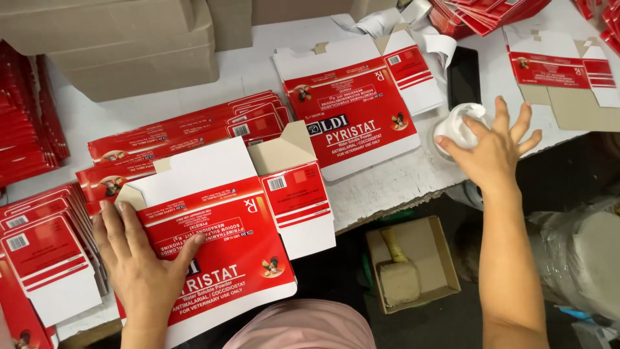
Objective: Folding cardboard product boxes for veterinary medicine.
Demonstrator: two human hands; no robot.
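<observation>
Red flat carton under left hand, right hand on white tape roll

The scene is evenly and brightly lit, seemingly from overhead, so that only soft, short shadows are cast beside the left hand and the right hand. Mild glare is seen on the glossy red carton blank, while the space under the table edge is left dim. Slight bending and softening are noticed toward the frame edges, and fine detail there cannot be fully resolved.
</observation>
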